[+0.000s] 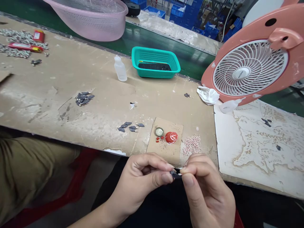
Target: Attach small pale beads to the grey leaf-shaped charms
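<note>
Close to the table's front edge, my left hand (144, 180) pinches a small dark grey leaf-shaped piece (176, 174) between thumb and forefinger. My right hand (206, 186) has its thumb and fingertip closed at the piece's other end, where a tiny whitish bit shows. What exactly the right fingers grip is too small to name. Just beyond both hands lies a cardboard square (174, 155) bearing a bottle cap (159, 131) and a glossy red blob (171, 137). Small pinkish beads (192, 144) are spread to its right. Several similar grey pieces (130, 127) lie to its left.
A pile of grey pieces (84, 98), a plastic bottle (120, 69) and a green basket (155, 73) with a phone stand farther back. At right are a pink fan (241, 73), crumpled tissue (208, 95) and a printed sheet (268, 142). Another person's leg (30, 167) is at left.
</note>
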### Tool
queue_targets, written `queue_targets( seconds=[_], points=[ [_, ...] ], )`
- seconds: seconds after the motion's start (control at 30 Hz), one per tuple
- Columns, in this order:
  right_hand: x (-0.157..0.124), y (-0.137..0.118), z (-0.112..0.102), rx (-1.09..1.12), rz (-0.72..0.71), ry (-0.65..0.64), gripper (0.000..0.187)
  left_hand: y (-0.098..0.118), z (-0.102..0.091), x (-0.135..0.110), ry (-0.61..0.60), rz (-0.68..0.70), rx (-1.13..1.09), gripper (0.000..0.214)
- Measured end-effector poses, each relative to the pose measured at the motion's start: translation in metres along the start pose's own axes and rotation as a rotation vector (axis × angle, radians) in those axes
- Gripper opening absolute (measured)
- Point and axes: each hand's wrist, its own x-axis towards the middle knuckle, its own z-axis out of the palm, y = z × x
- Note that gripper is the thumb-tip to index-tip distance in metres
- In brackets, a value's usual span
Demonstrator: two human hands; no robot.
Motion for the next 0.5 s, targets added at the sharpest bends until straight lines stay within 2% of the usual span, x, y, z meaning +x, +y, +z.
queue_targets(
  seconds=[0.2, 0.5],
  points=[
    [-0.005, -0.0009, 0.0032, -0.021, -0.009, 0.039, 0.012, 0.002, 0.0037, -0.0014, -0.014, 0.073, 0.025, 0.028],
    [-0.0061, 0.0023, -0.0004, -0.066, -0.019, 0.036, 0.011, -0.0012, 0.0047, -0.0023, 0.001, 0.103, 0.081, 0.03]
  ],
)
